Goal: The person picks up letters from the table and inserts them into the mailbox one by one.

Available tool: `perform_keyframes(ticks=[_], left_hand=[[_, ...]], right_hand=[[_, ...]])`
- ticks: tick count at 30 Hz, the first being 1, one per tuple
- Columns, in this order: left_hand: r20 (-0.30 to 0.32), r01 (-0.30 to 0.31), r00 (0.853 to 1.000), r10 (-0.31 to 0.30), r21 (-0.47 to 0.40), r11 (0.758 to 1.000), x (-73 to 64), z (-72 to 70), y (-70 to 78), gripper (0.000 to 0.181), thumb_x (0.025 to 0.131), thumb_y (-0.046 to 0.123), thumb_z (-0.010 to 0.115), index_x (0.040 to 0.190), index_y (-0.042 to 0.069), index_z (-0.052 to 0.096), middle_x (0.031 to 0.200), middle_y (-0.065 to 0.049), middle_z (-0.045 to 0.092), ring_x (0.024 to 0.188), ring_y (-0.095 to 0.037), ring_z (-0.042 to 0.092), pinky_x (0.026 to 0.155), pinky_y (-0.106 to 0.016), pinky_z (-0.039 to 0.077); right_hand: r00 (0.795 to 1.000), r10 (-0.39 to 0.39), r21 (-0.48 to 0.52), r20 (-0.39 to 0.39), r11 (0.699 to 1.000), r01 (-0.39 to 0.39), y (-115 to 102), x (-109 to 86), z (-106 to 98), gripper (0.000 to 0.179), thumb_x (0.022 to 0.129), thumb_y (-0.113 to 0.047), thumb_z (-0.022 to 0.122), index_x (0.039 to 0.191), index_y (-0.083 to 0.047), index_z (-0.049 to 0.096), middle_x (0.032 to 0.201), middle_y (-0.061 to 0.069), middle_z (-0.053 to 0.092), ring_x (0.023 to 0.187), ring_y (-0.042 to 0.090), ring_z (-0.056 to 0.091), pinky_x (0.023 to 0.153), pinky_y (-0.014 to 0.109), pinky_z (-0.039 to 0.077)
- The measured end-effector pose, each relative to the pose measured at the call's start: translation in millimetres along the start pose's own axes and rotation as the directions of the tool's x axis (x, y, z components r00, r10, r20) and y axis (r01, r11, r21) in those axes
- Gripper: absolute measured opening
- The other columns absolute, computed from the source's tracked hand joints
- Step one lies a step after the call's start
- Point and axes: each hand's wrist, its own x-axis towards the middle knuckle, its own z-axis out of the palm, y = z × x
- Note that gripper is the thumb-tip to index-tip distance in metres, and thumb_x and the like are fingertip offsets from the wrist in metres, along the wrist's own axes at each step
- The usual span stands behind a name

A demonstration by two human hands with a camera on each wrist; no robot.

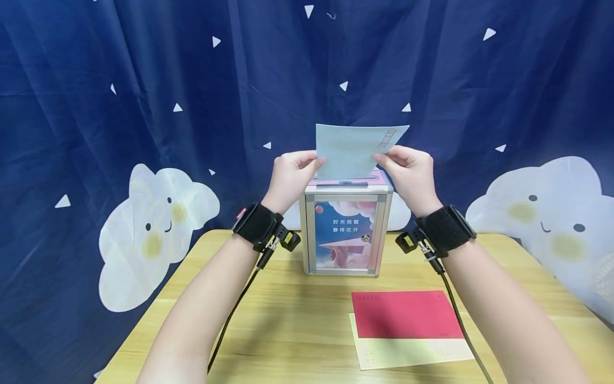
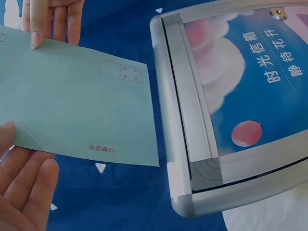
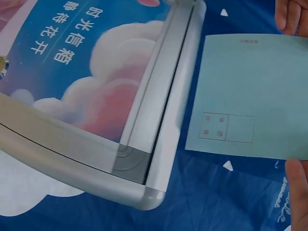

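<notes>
A pale green envelope is held upright over the top of a metal-framed mailbox. The left hand pinches one side edge between thumb and fingers; the right hand pinches the other. In the left wrist view the envelope shows a printed stamp box, and its lower edge hangs close to the mailbox's top front rim. The right wrist view has the envelope beside the mailbox frame. Whether its lower edge touches the slot cannot be told.
A red envelope lies partly over a cream envelope on the wooden table, right of the middle. Cables run from both wrist cameras. Behind hangs a dark blue curtain with white clouds and triangles.
</notes>
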Motion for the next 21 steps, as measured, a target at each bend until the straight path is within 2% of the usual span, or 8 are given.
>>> perform_keyframes(ticks=[4, 8, 13, 21], left_hand=[[-0.009, -0.013, 1.000, 0.013, -0.002, 1.000, 4.2, 3.2, -7.6, 0.021, 0.088, 0.020, 0.063, 0.100, 0.005, 0.071, 0.093, -0.008, 0.071, 0.072, -0.011, 0.058, 0.060, -0.026, 0.039], [-0.007, -0.003, 1.000, 0.003, 0.011, 1.000, 8.0, 5.1, -12.6, 0.023, 0.088, 0.023, 0.062, 0.102, 0.006, 0.071, 0.094, -0.007, 0.071, 0.075, -0.011, 0.059, 0.064, -0.024, 0.042], [0.011, 0.022, 1.000, -0.022, 0.021, 1.000, 11.6, 5.6, -13.6, 0.023, 0.089, 0.023, 0.061, 0.102, 0.006, 0.070, 0.093, -0.009, 0.070, 0.074, -0.013, 0.056, 0.064, -0.026, 0.040], [0.039, 0.075, 0.996, -0.077, 0.065, 0.995, 15.6, 6.5, -15.1, 0.028, 0.090, 0.025, 0.059, 0.109, 0.006, 0.068, 0.106, -0.007, 0.068, 0.095, -0.013, 0.062, 0.083, -0.029, 0.048]], right_hand=[[1.000, -0.011, -0.014, -0.009, 1.000, 0.011, 5.6, 1.2, 3.0, 0.017, 0.084, -0.011, 0.066, 0.095, 0.002, 0.071, 0.089, 0.019, 0.070, 0.080, 0.010, 0.066, 0.071, 0.015, 0.049], [1.000, -0.015, -0.035, -0.009, 0.999, 0.015, 7.9, 3.2, 5.3, 0.018, 0.084, -0.011, 0.067, 0.095, 0.002, 0.071, 0.090, 0.018, 0.070, 0.081, 0.004, 0.065, 0.074, 0.017, 0.050], [1.000, 0.000, -0.069, -0.003, 0.998, 0.000, 10.1, 6.4, 6.6, 0.019, 0.084, -0.013, 0.067, 0.096, 0.000, 0.072, 0.091, 0.016, 0.070, 0.082, 0.005, 0.065, 0.077, 0.022, 0.051], [0.998, 0.056, -0.116, 0.033, 0.992, -0.052, 11.0, 10.7, 7.5, 0.020, 0.085, -0.016, 0.066, 0.097, -0.002, 0.071, 0.091, 0.015, 0.071, 0.086, 0.015, 0.065, 0.083, 0.035, 0.050]])
